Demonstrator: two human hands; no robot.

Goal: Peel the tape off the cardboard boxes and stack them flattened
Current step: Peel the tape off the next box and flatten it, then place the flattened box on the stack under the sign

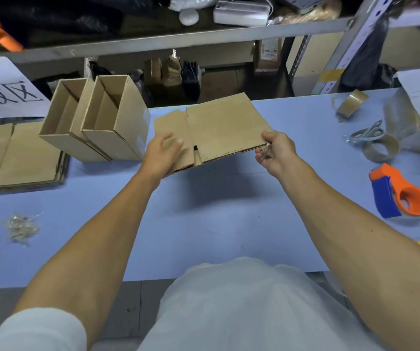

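A flattened brown cardboard box [219,125] is held above the blue table [204,224], tilted a little. My left hand [162,155] grips its near left corner, fingers on top. My right hand [276,150] pinches its near right corner with the thumb on top and also holds a crumpled wad of peeled tape [266,151] in the fingers. Two open upright boxes [95,120] stand side by side at the left. Further left lies a stack of flattened boxes [24,155]. A clump of peeled tape [21,228] sits on the table at the near left.
At the right lie an orange and blue tape dispenser [399,193], tape rolls [381,148] [352,102], scissors [367,131] and a bagged parcel [411,122]. A metal shelf rack [178,39] with clutter stands behind the table. A paper sign [6,89] hangs at the far left.
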